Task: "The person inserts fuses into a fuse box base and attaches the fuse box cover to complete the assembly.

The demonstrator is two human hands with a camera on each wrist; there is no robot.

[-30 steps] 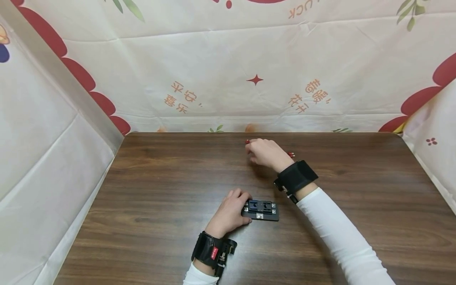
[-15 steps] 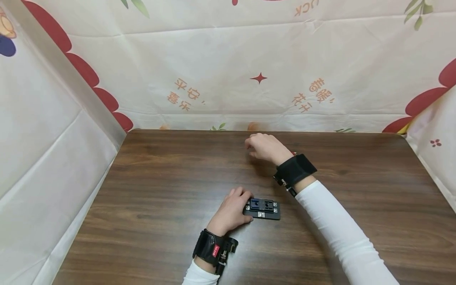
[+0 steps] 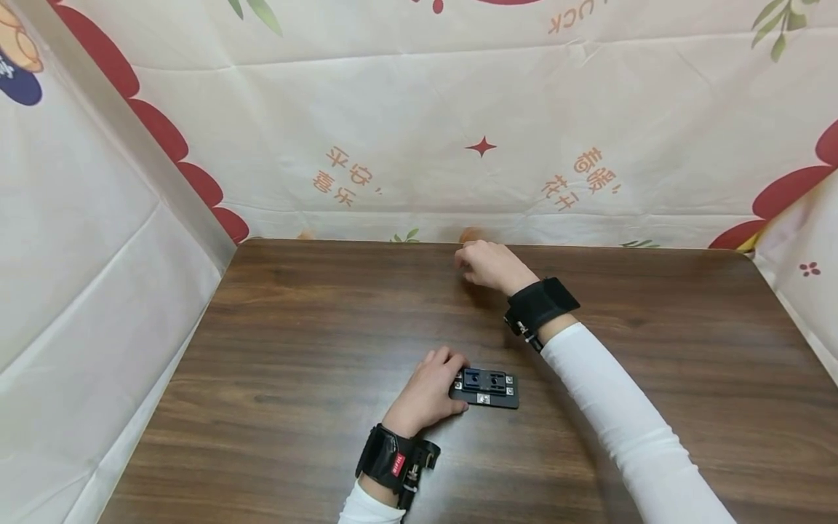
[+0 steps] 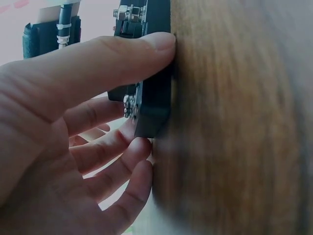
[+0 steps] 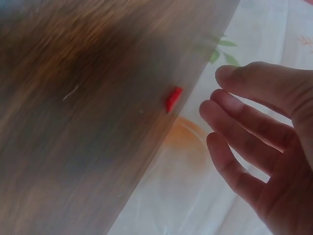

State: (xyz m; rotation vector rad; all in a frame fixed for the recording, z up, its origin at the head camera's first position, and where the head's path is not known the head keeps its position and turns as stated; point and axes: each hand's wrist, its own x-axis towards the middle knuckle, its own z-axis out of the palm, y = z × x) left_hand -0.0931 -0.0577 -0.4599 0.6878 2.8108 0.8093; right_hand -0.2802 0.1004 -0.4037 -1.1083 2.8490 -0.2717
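A flat black terminal block (image 3: 487, 386) with metal screws lies on the wooden table, long side crosswise. My left hand (image 3: 425, 397) grips its left end; in the left wrist view the thumb (image 4: 151, 43) lies along one side and fingertips curl at the block's end. Near the table's back edge hovers my right hand (image 3: 492, 266). The right wrist view shows its fingers (image 5: 254, 137) loosely bent, with nothing between them. A small red piece (image 5: 173, 99) rests on the table close to that edge, apart from the fingertips. In the head view the hand hides it.
The brown wooden table (image 3: 314, 327) ends at a back edge just beyond the right hand. Behind it hangs a white printed cloth (image 3: 406, 131), and another cloth wall (image 3: 98, 291) stands on the left. Both wrists wear black straps with cameras.
My right hand has moved slightly toward the back edge. Red pieces that showed beside that hand and wrist are now hidden in the head view. The left hand keeps its grip.
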